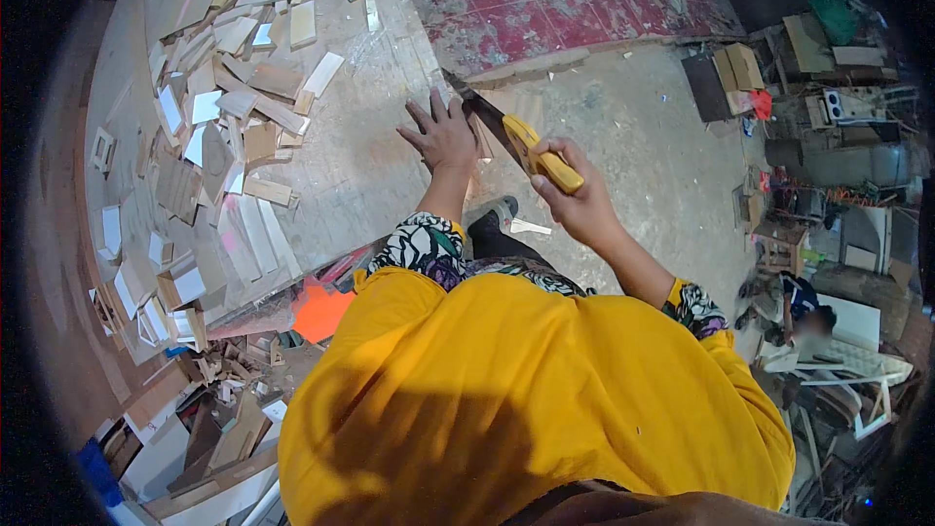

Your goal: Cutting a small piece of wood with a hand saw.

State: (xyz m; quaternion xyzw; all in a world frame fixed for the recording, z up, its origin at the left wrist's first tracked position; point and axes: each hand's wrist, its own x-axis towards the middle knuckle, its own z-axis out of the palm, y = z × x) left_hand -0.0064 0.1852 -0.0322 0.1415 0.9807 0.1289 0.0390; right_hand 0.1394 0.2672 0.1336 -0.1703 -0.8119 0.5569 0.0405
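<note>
My right hand [581, 203] is closed round the yellow handle [531, 148] of a handsaw. Its dark blade [492, 124] slants up and left to the edge of a pale wooden worktable [360, 97]. Close to the blade's tip, my left hand [448, 136] lies on the table right at that edge, fingers spread and pressed down. Something thin and brownish shows beside the left hand along the edge; whether it is a piece of wood under the palm I cannot tell.
Wood offcuts [258, 78] lie heaped over the table's left side, with small wooden frames [161, 317] at its near left corner. A worn red surface [565, 0] adjoins the table's far end. Scrap wood [234, 438] covers the lower left. Another person [804, 307] sits far right among clutter.
</note>
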